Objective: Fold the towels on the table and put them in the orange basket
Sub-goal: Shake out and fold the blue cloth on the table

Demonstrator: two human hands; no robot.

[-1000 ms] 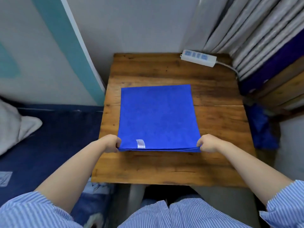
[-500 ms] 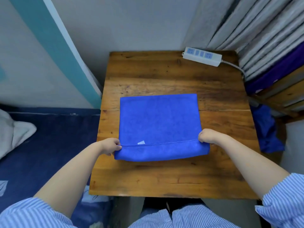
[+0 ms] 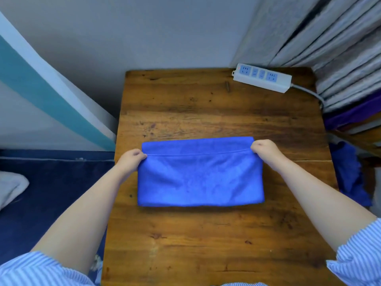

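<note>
One blue towel [image 3: 200, 178] is laid flat near the middle of the wooden desk [image 3: 206, 244], folded over on itself so that its upper layer stops just short of the far edge, where a narrow strip of the lower layer is left showing. The hemmed edge of the upper layer is held at both ends. The left corner is pinched by the left hand [image 3: 131, 159], whose grip is closed on the cloth with curled fingers; the right corner is pinched in the same way by the right hand [image 3: 266, 150]. The near fold of the towel is seen as a rounded, straight edge parallel to the near side of the desk.

Open wood is left on every side of the towel: a broad band toward the person, another broad band toward the wall, and narrower margins at the left and right edges of the desk. One white power strip [image 3: 262, 80] is placed at the far right corner, well apart from the towel, with its cable [image 3: 309, 92] run off the right edge toward the curtains [image 3: 329, 48]. A second piece of blue cloth [image 3: 348, 172] is seen hanging beyond the right edge of the desk. A dark blue bed [image 3: 51, 193] is set against the left edge.

Counted: two hands, one towel on the desk, one power strip.
</note>
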